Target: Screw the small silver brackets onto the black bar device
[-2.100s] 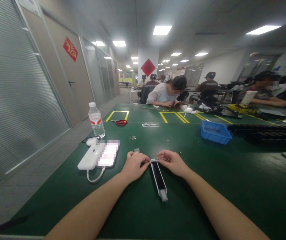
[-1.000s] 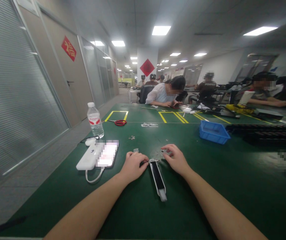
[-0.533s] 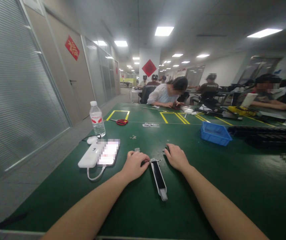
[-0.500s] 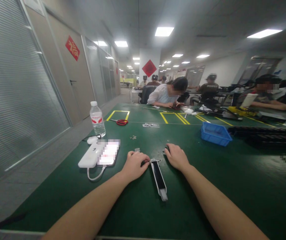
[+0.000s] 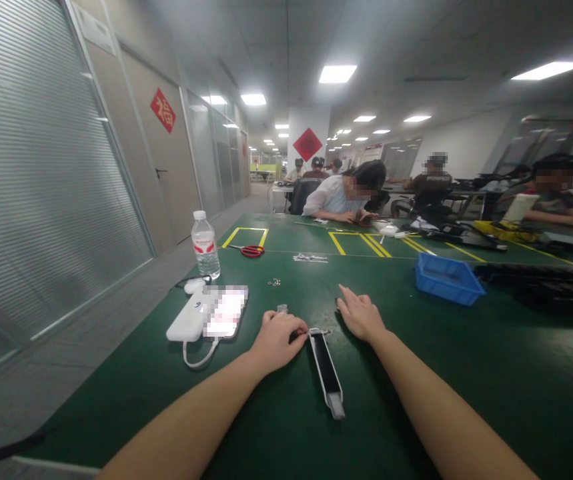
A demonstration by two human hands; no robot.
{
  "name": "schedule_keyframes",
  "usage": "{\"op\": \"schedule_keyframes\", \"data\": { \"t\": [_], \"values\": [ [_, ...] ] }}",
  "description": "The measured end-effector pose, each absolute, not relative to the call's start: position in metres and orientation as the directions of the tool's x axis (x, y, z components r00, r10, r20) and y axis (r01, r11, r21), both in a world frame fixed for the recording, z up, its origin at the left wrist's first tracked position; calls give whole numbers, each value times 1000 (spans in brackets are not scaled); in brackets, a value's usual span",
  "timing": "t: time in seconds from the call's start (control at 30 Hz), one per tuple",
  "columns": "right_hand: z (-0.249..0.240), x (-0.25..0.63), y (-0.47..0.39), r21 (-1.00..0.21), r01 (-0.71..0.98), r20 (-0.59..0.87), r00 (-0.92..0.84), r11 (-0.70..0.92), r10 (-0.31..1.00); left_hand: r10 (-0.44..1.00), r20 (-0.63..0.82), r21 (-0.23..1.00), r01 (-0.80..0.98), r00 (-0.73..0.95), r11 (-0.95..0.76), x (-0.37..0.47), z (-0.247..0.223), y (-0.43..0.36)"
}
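Note:
A long narrow strip, black in the middle with a white rim and a grey tab (image 5: 327, 367), lies slanted on the green table. At its far end my left hand (image 5: 280, 341) is closed, thumb and forefinger pinched beside a small metallic part (image 5: 323, 331); what sits between the fingertips is too small to make out. A small grey piece (image 5: 282, 309) shows just beyond that hand's knuckles. My right hand (image 5: 362, 317) rests palm down to the right, fingers stretched forward on the table. Several small metal rings (image 5: 275, 283) lie farther out.
On the left are a water bottle (image 5: 205, 247), a white power bank (image 5: 186, 323) cabled to a phone (image 5: 226, 312), and red-handled scissors (image 5: 252, 251). White strips (image 5: 310, 258) lie ahead. A blue bin (image 5: 447, 280) and black trays (image 5: 546, 283) stand right. A person (image 5: 343, 193) sits opposite.
My right hand's fingers have stretched forward, and the small rings seen by its fingertips no longer show. My left hand stays at the strip's end. The whole view has shifted slightly.

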State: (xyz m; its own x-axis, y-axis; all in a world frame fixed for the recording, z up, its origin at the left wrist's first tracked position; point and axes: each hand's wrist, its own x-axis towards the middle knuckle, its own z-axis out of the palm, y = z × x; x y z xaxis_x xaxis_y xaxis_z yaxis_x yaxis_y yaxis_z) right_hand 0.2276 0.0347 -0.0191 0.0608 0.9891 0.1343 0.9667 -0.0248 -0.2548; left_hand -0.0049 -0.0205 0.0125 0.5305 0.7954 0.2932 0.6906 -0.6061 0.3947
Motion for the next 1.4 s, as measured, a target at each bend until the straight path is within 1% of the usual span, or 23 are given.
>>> {"op": "schedule_keyframes", "data": {
  "t": [0.1,0.2,0.33,0.43,0.53,0.67,0.73,0.87,1.0,1.07,1.13,1.2,1.3,1.4],
  "values": [
    [-20,228,33,-280,960,153,67,-22,986,799,289,397,693,528,-601,-4,13,-21],
    [-20,228,31,-292,956,211,83,-18,974,800,294,404,691,523,-600,-4,12,-20],
    [-17,228,24,-249,968,301,68,9,951,795,300,398,688,527,-606,-4,10,-19],
    [-12,230,15,-236,971,318,44,34,947,787,308,382,688,535,-617,-4,9,-18],
    [-6,233,6,-299,952,304,32,63,952,781,310,378,683,542,-624,-5,8,-17],
    [-6,237,-1,-412,887,279,-94,207,956,775,313,379,676,549,-632,-5,7,-16],
    [-8,238,-1,-475,843,279,-129,253,952,773,313,378,674,552,-635,-5,7,-16],
    [-12,240,1,-606,755,282,-87,248,955,777,307,372,682,550,-630,-5,9,-18],
    [-11,240,2,-734,649,242,-23,199,970,779,300,376,683,550,-626,-5,12,-19],
    [-10,240,2,-735,652,248,7,184,969,779,299,378,682,551,-626,-5,13,-19],
    [-11,240,3,-703,691,266,33,170,964,780,294,376,684,552,-625,-5,12,-19],
    [-13,240,5,-689,708,252,33,155,967,781,291,373,686,553,-625,-5,11,-19],
    [-18,240,8,-721,677,199,-5,149,980,779,292,372,684,555,-627,-5,10,-18],
    [-24,239,11,-742,660,171,19,116,985,778,295,375,681,555,-629,-5,10,-18]
  ]
}}
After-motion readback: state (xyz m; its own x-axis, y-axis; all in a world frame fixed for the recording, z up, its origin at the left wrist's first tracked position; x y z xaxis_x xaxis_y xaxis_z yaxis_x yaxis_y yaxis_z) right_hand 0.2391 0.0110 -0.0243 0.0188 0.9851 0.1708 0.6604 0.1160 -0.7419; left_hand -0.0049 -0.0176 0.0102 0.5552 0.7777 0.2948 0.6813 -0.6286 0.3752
